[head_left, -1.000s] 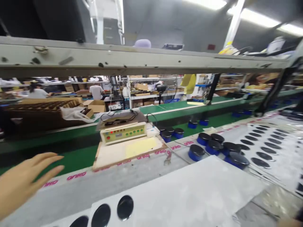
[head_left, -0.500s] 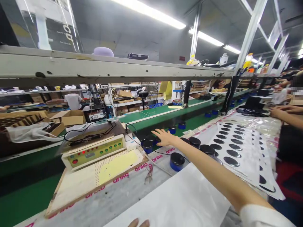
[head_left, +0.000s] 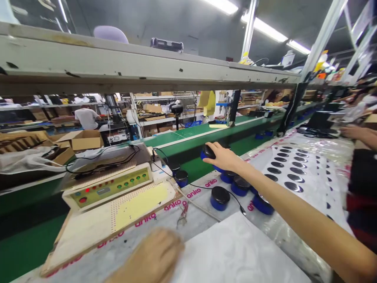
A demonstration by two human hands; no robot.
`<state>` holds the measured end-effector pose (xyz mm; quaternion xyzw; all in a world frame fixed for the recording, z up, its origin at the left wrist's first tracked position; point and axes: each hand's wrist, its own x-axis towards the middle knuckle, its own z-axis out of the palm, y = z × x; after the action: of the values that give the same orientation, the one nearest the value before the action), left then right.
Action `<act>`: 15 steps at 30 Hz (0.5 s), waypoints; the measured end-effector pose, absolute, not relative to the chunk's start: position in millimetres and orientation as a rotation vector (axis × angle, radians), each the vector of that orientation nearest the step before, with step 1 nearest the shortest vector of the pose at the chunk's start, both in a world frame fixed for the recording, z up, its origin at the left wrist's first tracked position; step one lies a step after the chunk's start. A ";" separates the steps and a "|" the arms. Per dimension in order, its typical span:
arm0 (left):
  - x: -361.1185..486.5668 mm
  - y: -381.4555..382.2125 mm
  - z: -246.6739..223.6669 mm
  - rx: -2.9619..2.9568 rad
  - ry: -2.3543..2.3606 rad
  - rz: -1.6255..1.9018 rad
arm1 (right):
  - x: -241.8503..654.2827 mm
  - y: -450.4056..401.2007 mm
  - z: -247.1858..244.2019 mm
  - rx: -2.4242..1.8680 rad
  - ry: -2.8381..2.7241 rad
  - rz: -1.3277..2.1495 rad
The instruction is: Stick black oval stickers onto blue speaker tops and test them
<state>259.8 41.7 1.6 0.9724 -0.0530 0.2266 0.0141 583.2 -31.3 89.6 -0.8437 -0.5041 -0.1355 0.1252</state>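
My right hand (head_left: 223,156) reaches out over the edge of the green conveyor belt (head_left: 197,165), its fingers wrapped round a squat round blue device with a black top (head_left: 207,152). Below it and along the forearm stand several more of the same kind, such as one near device (head_left: 240,184). Low in the picture, my left hand (head_left: 160,251) is smeared by motion beside a white sheet (head_left: 232,251) on the bench; its fingers cannot be made out. Another round device (head_left: 220,197) sits alone on the bench between my hands.
A control box with lit buttons (head_left: 108,188) stands on a pegboard to the left. Sheets with black ovals (head_left: 294,173) lie on the right. A cable plug (head_left: 242,210) lies near the lone device. A shelf beam (head_left: 147,65) crosses above. A co-worker's arm (head_left: 357,133) is at far right.
My right hand, earlier stretched out with spread fingers, has closed on a round blue device at the belt. My left hand has come further into view. The whole view has shifted.
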 end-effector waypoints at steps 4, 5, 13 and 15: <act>379.2 54.0 7.5 3.064 0.019 0.548 | 559.2 -88.7 89.6 -2.619 -1.304 -0.468; 404.3 53.5 10.2 3.065 0.079 0.496 | 552.2 -101.5 85.8 -2.655 -1.269 -0.479; 403.7 67.2 82.3 2.886 0.614 0.587 | 529.7 -143.0 45.4 -2.792 -1.261 -0.466; 360.4 70.1 97.8 2.842 0.614 0.656 | 531.9 -135.2 38.6 -2.781 -1.265 -0.484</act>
<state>360.4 70.1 97.8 0.9504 0.2052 0.2193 0.0804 531.9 -135.2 38.6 -0.8988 -0.4088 -0.1565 0.0242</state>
